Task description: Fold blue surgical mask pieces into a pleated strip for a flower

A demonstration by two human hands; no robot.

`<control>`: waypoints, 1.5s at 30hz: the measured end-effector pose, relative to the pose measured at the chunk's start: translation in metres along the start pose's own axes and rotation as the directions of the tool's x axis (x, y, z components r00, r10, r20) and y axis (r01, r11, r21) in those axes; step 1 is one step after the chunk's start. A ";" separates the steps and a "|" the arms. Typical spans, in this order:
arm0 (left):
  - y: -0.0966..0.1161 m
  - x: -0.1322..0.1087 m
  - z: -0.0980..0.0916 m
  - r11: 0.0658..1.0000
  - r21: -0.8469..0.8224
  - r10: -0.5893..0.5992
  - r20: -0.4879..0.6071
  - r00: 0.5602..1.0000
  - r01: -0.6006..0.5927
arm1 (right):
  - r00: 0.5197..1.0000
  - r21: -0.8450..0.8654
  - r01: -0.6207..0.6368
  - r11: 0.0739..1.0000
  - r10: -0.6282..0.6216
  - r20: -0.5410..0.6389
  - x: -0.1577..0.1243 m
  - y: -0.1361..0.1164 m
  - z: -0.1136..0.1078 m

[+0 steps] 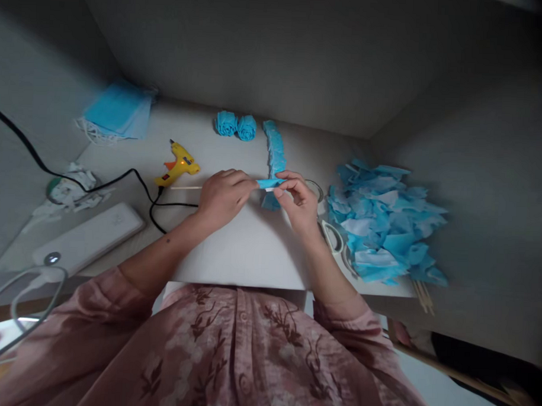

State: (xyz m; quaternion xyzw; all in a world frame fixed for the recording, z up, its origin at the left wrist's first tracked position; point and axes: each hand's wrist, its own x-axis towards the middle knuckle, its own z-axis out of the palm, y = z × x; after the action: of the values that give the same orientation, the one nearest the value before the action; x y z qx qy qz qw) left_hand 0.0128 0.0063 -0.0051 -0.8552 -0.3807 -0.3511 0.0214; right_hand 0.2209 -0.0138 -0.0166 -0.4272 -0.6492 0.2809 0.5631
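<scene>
My left hand (pixel 224 195) is closed around a thin wooden stick (pixel 186 187), whose bare end sticks out to the left. Between my hands lies a small blue fabric piece (pixel 268 183) with a white edge, and my left fingertips touch its left end. The thumb and fingers of my right hand (pixel 299 203) pinch the right end of that piece. Whether the stick runs inside the fabric is hidden. Just behind and below my fingers, a gathered blue fabric strip (pixel 275 147) lies lengthwise on the white table (pixel 247 249).
Two rolled blue fabric flowers (pixel 236 126) sit at the back. A yellow glue gun (pixel 178 164) with black cord lies left, near blue face masks (pixel 118 112), white scraps (pixel 73 187) and a white power strip (pixel 89 238). Rightward are scissors (pixel 332 238), a blue fabric pile (pixel 386 222) and sticks (pixel 423 297).
</scene>
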 end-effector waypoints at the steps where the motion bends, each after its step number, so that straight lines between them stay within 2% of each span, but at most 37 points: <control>1: 0.001 0.000 0.000 1.000 -0.002 0.003 -0.003 1.000 -0.003 | 1.000 -0.038 0.018 0.999 -0.018 0.002 0.000 -0.001 0.001; 7: 0.003 0.000 0.001 0.999 -0.035 -0.015 0.011 1.000 0.016 | 0.999 -0.152 0.039 0.988 -0.039 0.001 -0.001 -0.006 0.004; 23: 0.005 0.001 0.004 0.997 -0.070 -0.026 0.020 0.999 0.027 | 0.999 -0.068 -0.040 0.997 0.038 -0.031 -0.002 0.002 0.008; 30: 0.010 -0.001 0.005 0.956 -0.204 -0.212 0.012 0.977 0.210 | 0.999 -0.085 -0.024 0.996 0.022 -0.029 -0.002 -0.001 0.008; 37: 0.007 -0.001 0.007 0.935 -0.269 -0.229 0.047 0.972 0.233 | 0.996 -0.237 0.085 0.968 -0.089 -0.005 -0.003 -0.012 0.011; 42: 0.007 -0.001 0.010 0.895 -0.335 -0.303 0.027 0.953 0.294 | 0.986 -0.302 0.158 0.940 -0.164 0.008 -0.004 -0.011 0.013; 45: 0.007 0.001 0.008 0.878 -0.350 -0.338 0.028 0.941 0.326 | 0.985 -0.313 0.145 0.939 -0.165 -0.041 -0.004 -0.011 0.009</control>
State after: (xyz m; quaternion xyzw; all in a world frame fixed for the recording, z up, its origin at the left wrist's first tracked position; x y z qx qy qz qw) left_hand 0.0226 0.0042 -0.0093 -0.7612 -0.4527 -0.4260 -0.1848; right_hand 0.2098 -0.0214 -0.0107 -0.4667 -0.6977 0.1162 0.5308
